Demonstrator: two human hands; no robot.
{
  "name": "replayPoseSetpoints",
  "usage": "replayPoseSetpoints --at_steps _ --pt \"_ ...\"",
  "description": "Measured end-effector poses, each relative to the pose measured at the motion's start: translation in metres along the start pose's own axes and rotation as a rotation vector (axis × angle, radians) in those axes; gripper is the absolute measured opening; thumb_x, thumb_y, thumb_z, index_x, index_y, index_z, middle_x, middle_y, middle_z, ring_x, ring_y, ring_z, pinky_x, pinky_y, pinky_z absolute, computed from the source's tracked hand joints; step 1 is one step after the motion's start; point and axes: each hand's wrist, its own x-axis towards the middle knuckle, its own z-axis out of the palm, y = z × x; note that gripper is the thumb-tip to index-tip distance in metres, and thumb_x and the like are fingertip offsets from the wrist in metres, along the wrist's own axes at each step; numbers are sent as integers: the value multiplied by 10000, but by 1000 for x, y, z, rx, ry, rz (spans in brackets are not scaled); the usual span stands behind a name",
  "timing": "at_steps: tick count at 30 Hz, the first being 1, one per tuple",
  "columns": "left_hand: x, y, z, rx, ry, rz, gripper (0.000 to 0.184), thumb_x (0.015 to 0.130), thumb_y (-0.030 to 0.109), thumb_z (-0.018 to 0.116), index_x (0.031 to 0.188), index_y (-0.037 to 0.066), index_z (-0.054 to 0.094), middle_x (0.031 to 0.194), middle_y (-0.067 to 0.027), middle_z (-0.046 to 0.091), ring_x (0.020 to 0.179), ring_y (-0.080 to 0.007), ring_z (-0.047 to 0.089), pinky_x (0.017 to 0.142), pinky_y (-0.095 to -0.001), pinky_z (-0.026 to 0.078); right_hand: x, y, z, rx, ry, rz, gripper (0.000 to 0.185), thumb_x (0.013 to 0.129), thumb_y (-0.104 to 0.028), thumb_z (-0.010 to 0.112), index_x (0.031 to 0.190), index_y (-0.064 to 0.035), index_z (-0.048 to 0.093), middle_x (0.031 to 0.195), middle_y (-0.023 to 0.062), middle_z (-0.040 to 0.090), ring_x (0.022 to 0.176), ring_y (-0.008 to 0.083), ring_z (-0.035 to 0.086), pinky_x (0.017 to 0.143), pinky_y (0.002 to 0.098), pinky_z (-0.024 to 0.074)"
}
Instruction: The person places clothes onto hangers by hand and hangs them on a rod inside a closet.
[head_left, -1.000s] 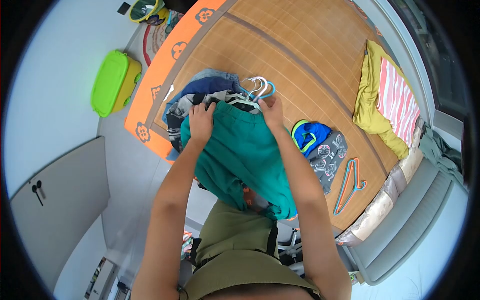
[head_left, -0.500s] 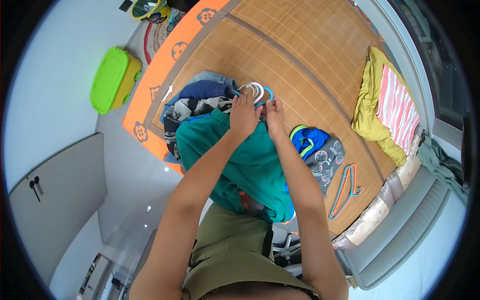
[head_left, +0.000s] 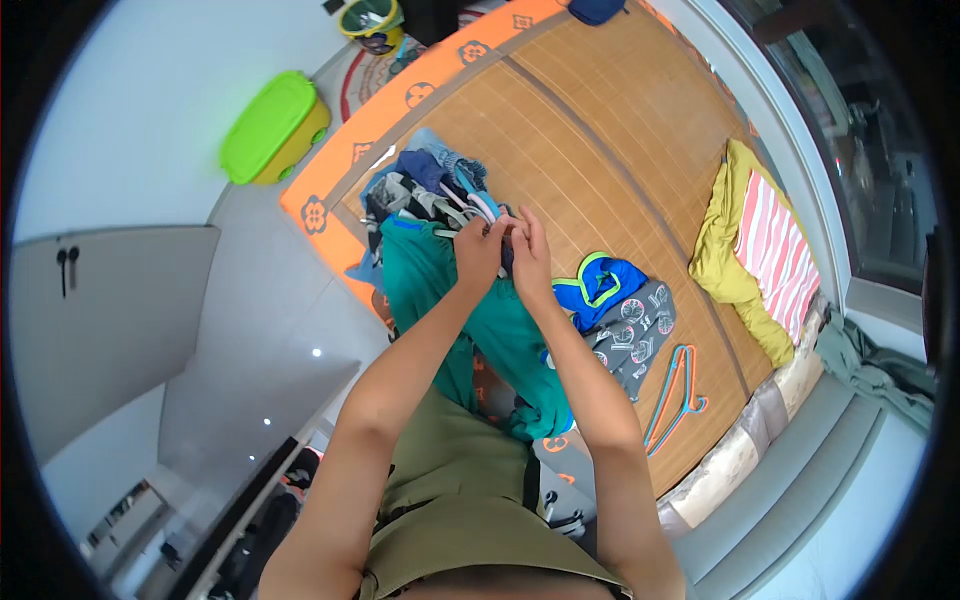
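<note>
Green trousers (head_left: 420, 275) hang over the bed's near edge, partly behind my forearms. At their gathered top, my left hand (head_left: 479, 250) is closed on the fabric beside several clothes hangers (head_left: 485, 206) with pale and blue hooks. My right hand (head_left: 531, 258) meets it at the fingertips, its fingers bent together in a pinch. What lies between those fingertips is hidden. Behind the trousers is a heap of clothes (head_left: 425, 165) in denim blue, navy and grey camouflage pattern.
Right of my hands lie a blue garment with lime trim (head_left: 612, 284) and a grey printed garment (head_left: 640, 325). Orange and blue hangers (head_left: 678, 400) rest nearer me. A yellow cloth (head_left: 715, 240) and striped cloth (head_left: 778, 250) lie farther right. A green-lidded box (head_left: 268, 128) stands on the floor.
My view has shifted, and the trousers are drawn narrower below my hands. My left hand has turned from lying flat over the hangers to a closed grip, its fingertips meeting my right hand's.
</note>
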Motion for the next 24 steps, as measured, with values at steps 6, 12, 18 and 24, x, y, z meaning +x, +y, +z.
replayPoseSetpoints --at_steps 6,12,18,24 --pt "-92 26 -38 -191 151 296 190 878 177 653 905 -6 696 649 -74 632 554 -92 513 510 -297 395 -81 -33 -11 -770 -232 -435 742 739 -180 710 1372 -1 367 1321 206 470 1251 368 409 1034 459 327" --pt "-226 64 -70 -378 290 393 149 894 127 640 937 -1 704 684 -26 642 605 -46 492 526 -268 407 -205 -78 -11 -886 -344 -633 938 665 -240 764 1425 5 270 1348 232 422 1290 375 364 1042 501 291" --pt "-350 104 -111 -465 369 473 187 897 137 640 953 -32 696 796 -55 698 689 -52 549 607 -252 454 -301 -134 -6 -799 -491 -716 908 701 -255 740 1430 7 264 1249 253 488 1179 398 467 969 465 386" --pt "-435 108 -162 -527 468 490 203 884 129 661 981 -49 677 894 -83 710 834 -83 615 751 -248 493 -367 -165 15 -805 -761 -750 762 721 -309 709 1347 -13 393 1182 269 562 1076 405 564 892 480 463"
